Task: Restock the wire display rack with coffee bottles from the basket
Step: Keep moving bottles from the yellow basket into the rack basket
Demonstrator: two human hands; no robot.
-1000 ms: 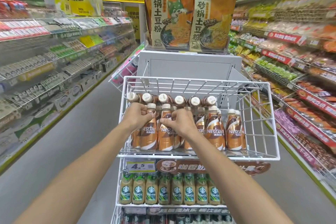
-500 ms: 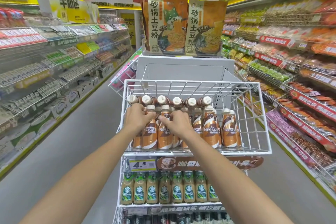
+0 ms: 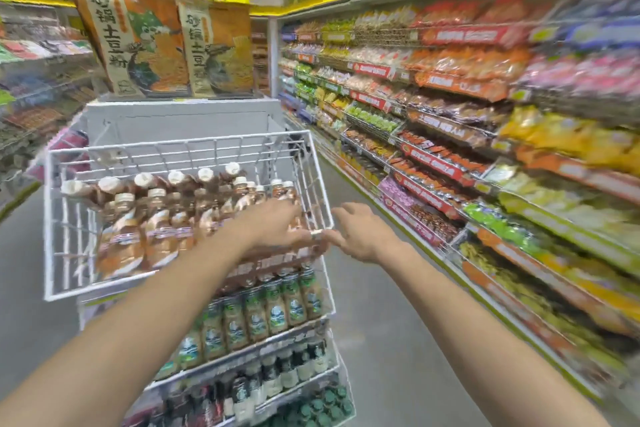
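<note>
The white wire display rack [image 3: 173,146] stands in the aisle, blurred by motion. Its top tier holds several brown Nescafe coffee bottles [image 3: 156,225] with cream caps, some upright and a back row lying down. My left hand [image 3: 277,229] hovers over the tier's front right corner, fingers stretched out and holding nothing. Just past that corner, outside the rack, my right hand [image 3: 363,232] hangs with loosely spread fingers, also empty. No supply basket is in view.
Green-label bottles [image 3: 270,305] fill the second tier, with dark bottles [image 3: 277,378] below. Two large noodle packs [image 3: 166,45] stand on a grey box behind the rack. Snack shelves [image 3: 485,149] line the right side, with grey floor [image 3: 381,322] between them and the rack.
Both hands let go of the front-left bottles and moved right to the rack's front right corner. The view swung right and tilted, and the picture turned blurry.
</note>
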